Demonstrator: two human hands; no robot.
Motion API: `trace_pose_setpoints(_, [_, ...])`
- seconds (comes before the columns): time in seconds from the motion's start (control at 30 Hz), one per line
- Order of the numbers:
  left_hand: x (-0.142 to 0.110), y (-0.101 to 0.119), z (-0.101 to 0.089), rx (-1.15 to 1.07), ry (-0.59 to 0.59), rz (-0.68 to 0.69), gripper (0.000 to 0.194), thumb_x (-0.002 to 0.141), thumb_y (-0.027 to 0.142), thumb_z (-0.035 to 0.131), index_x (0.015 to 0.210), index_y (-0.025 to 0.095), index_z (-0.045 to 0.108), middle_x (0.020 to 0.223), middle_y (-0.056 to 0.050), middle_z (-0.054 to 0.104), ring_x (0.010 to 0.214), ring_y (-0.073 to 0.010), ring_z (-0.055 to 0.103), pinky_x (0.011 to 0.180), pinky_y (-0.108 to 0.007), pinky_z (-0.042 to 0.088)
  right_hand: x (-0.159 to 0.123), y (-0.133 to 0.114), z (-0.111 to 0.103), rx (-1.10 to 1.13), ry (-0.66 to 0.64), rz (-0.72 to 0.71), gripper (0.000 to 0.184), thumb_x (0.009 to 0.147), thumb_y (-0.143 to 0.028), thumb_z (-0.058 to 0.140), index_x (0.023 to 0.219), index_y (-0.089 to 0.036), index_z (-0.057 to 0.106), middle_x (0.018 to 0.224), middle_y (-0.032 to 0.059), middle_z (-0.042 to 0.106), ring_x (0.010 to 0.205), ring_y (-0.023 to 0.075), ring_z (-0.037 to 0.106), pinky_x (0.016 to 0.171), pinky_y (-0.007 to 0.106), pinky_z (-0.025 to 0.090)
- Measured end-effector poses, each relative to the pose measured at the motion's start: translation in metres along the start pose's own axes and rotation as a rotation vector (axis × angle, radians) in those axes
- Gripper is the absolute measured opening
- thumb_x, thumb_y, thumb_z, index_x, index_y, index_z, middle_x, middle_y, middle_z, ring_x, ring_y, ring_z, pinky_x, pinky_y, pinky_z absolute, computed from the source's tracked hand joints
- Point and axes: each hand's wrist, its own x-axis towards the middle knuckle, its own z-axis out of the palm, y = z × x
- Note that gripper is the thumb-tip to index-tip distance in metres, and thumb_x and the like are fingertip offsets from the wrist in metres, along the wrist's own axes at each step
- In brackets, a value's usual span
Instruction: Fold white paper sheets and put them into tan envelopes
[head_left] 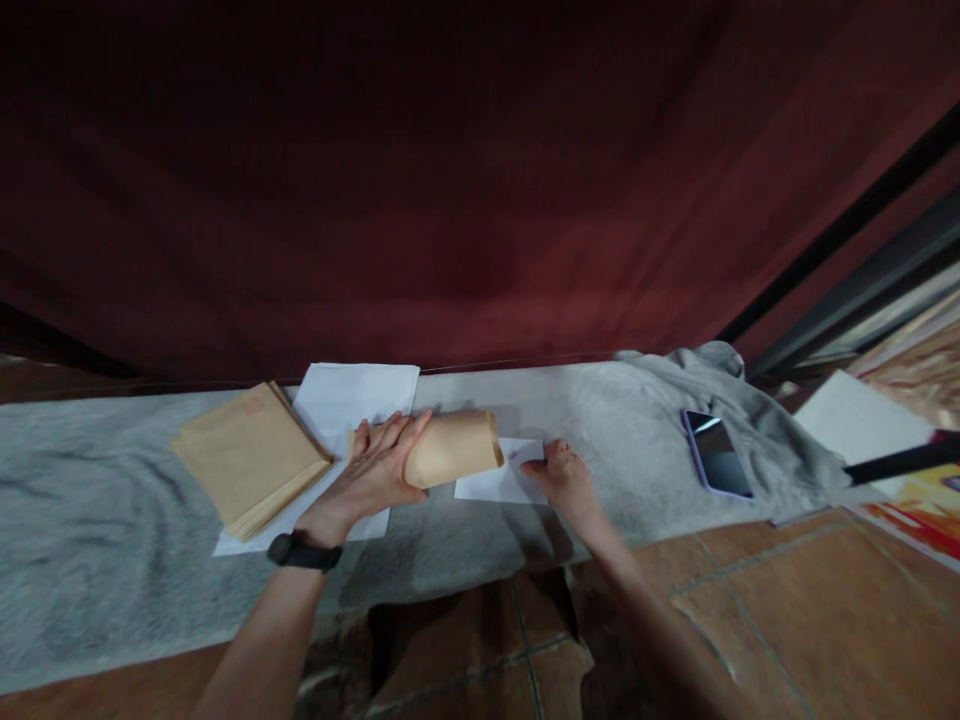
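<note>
The small reddish mark on the top of the stacked kraft envelopes (251, 455) was too blurred to read. Your left hand (386, 458), a black band (304, 552) at its wrist, spanned a single brown kraft envelope (454, 450), holding it with fingers towards the far edge and thumb at the near one; the paper bowed, its mouth gaping rightward. Your right hand (568, 485) was nearly closed, pinching the right edge of a smooth white paper slip (491, 486). You had the slip over the soft, rumpled grey cloth (592, 415), at the envelope's mouth; whether its hidden end lay inside or beneath, I could not tell.
</note>
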Motion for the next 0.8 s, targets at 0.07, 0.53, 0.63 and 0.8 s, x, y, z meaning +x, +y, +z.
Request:
trace_pose_setpoints(0.07, [-0.001, -0.003, 0.001, 0.002, -0.026, -0.018, 0.122, 0.068, 0.042, 0.08, 0.163, 0.029, 0.005, 0.164, -0.018, 0.032, 0.154, -0.0396, 0.021, 0.121, -0.067, 0.005, 0.002, -0.001, 0.001, 0.058, 0.004, 0.015, 0.025, 0.082, -0.033, 0.07, 0.097, -0.019, 0.057, 0.099, 0.0143, 0.071, 0.102, 0.0316, 0.068, 0.09, 0.038, 0.051])
trace_pose_setpoints(0.53, [-0.003, -0.006, -0.008, 0.018, -0.076, -0.095, 0.115, 0.07, 0.041, 0.076, 0.163, 0.025, 0.009, 0.162, -0.021, 0.034, 0.154, -0.039, 0.022, 0.121, -0.066, 0.012, -0.01, -0.006, 0.002, 0.189, -0.021, 0.016, 0.031, 0.081, -0.033, 0.073, 0.103, -0.023, 0.054, 0.099, 0.0118, 0.071, 0.096, 0.0292, 0.07, 0.08, 0.034, 0.051])
trace_pose_setpoints(0.63, [-0.002, -0.008, -0.008, 0.033, -0.084, -0.103, 0.116, 0.069, 0.041, 0.077, 0.163, 0.025, 0.011, 0.161, -0.021, 0.034, 0.153, -0.0387, 0.024, 0.121, -0.065, 0.012, -0.012, -0.011, 0.002, 0.206, -0.024, 0.028, 0.025, 0.079, -0.03, 0.073, 0.096, -0.024, 0.055, 0.096, 0.0119, 0.069, 0.097, 0.0304, 0.068, 0.084, 0.036, 0.05])
trace_pose_setpoints(0.8, [-0.002, -0.008, -0.007, 0.027, -0.075, -0.089, 0.116, 0.069, 0.042, 0.077, 0.163, 0.024, 0.011, 0.161, -0.021, 0.035, 0.153, -0.0388, 0.024, 0.121, -0.065, 0.012, -0.009, -0.015, 0.005, 0.314, -0.031, -0.007, 0.014, 0.077, -0.025, 0.069, 0.084, -0.023, 0.057, 0.09, 0.0087, 0.068, 0.09, 0.0278, 0.066, 0.081, 0.036, 0.048])
